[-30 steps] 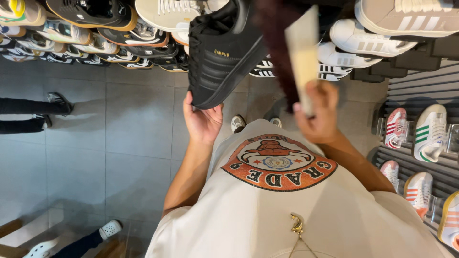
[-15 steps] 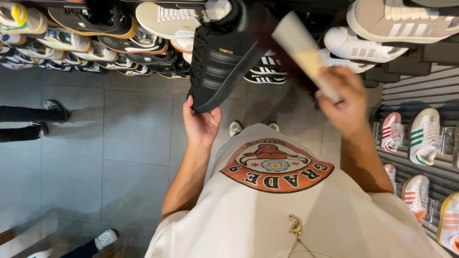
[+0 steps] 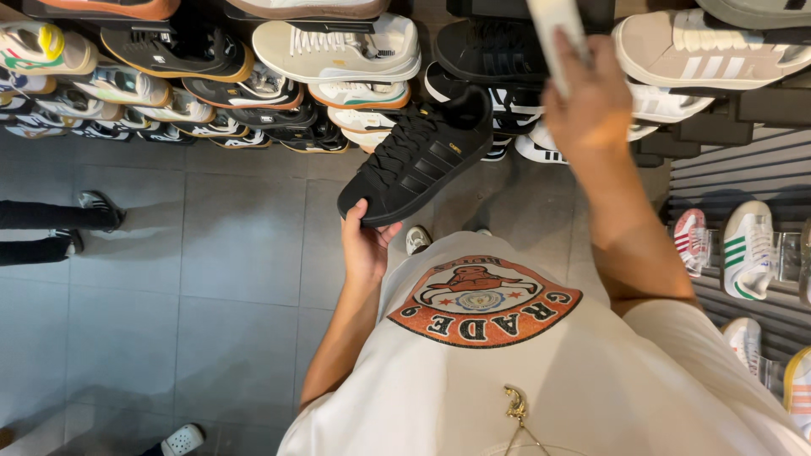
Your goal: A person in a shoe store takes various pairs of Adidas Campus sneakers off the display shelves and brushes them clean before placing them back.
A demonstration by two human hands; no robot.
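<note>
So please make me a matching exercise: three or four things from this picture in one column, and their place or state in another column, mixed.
Things:
1. black sneaker
2. pale card
3. cream sneaker
4. white sneaker with green stripes

Places:
A. on the wall display at the right
B. held in the right hand
C. held in the left hand
D. on the upper display row

Pairs: 1-C, 2-B, 3-D, 4-A

The left hand (image 3: 365, 247) holds a black sneaker (image 3: 418, 157) by its toe; the right hand (image 3: 591, 101) grips a pale card (image 3: 555, 27) near shelved shoes (image 3: 338, 51).
</note>
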